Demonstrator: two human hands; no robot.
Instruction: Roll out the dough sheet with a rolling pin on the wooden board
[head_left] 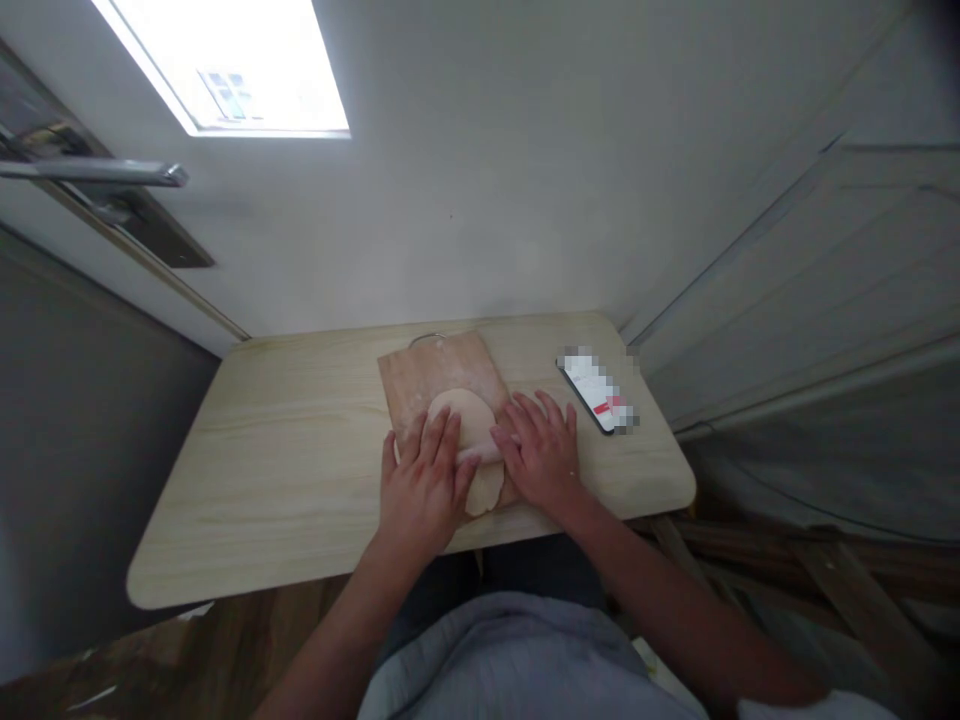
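A flat, pale sheet of dough (466,412) lies on a brown wooden board (439,372) near the table's front edge. My left hand (424,482) rests palm down on the dough's left side, fingers stretched out and together. My right hand (541,452) lies flat on the right side, fingers spread. Between the two hands a short pale bar (480,455) crosses the dough; I cannot tell what it is. A flap of dough (485,490) hangs below the bar at the board's near edge.
The board sits on a small light-wood table (285,470) with rounded corners. A phone (596,390) lies screen up at the table's right. A white wall stands behind, a door handle (97,172) at the upper left, and wooden slats at the lower right.
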